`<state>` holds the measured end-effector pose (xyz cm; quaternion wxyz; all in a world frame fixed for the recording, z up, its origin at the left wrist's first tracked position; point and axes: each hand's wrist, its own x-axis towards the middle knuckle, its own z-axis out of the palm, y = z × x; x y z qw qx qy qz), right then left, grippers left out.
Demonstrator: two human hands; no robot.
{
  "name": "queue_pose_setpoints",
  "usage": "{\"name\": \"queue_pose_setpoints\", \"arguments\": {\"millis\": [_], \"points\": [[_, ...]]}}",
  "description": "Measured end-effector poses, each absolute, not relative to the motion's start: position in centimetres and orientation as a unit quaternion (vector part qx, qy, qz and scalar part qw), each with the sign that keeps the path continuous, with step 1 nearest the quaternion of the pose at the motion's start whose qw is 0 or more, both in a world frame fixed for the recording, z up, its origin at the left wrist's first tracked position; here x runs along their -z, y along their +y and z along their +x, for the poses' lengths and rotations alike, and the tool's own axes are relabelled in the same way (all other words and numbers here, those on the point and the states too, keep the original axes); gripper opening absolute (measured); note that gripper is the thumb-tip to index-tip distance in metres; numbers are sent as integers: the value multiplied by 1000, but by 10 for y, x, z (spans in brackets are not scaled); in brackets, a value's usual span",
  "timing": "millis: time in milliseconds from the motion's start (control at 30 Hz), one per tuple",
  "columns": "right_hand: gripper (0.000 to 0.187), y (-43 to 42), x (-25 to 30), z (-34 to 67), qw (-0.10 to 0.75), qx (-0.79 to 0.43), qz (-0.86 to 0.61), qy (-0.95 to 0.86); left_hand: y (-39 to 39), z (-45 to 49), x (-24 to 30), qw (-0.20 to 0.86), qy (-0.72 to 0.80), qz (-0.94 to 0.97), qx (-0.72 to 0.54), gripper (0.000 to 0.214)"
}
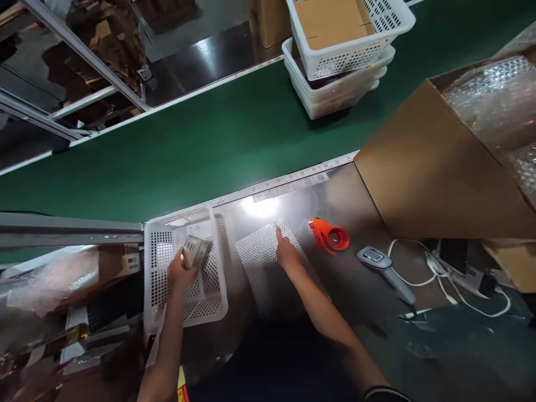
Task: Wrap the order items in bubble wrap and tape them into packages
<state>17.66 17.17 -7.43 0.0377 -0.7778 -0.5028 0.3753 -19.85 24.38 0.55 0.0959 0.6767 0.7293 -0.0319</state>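
Observation:
My left hand (181, 274) is closed around a small grey-green box (196, 251) with dark lettering on its top. It holds the box over a white plastic basket (224, 304) with perforated walls. A label-like paper lies inside that basket. To the right, a sheet of clear bubble wrap (257, 251) lies flat on the metal table. On it rests my right hand (288, 252), index finger stretched toward the far edge and the other fingers curled. A thin dark mark shows at that fingertip, too small to make out.
An orange tape dispenser (329, 234) and a grey barcode scanner (387, 272) with a white cable lie to the right. A large cardboard box (427, 167) holds bubble wrap. Stacked white baskets (335, 92) stand on the green conveyor belt (188, 151) beyond the ruler edge.

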Motion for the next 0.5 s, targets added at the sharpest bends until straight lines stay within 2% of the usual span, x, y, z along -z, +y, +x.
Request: {"name": "queue_pose_setpoints", "arguments": {"millis": [100, 200, 267, 333, 367, 400, 500], "points": [[76, 171, 76, 176, 26, -363, -782, -506, 237, -192, 6, 112, 775, 621, 19, 97], [73, 172, 77, 175, 13, -356, -784, -508, 241, -154, -9, 47, 740, 671, -16, 98], [71, 172, 78, 175, 6, -352, -785, -510, 252, -104, -20, 39, 667, 743, -41, 84], [70, 173, 78, 175, 4, -346, -785, -513, 268, -40, -22, 126, 525, 842, 3, 57], [69, 173, 78, 175, 4, -343, -786, -514, 277, -8, -18, 174, 444, 878, 41, 50], [68, 173, 77, 175, 4, -341, -787, -514, 286, 22, -12, 202, 380, 899, 74, 49], [68, 174, 74, 175, 7, -345, -789, -509, 307, 84, 16, 222, 318, 915, 112, 48]]}}
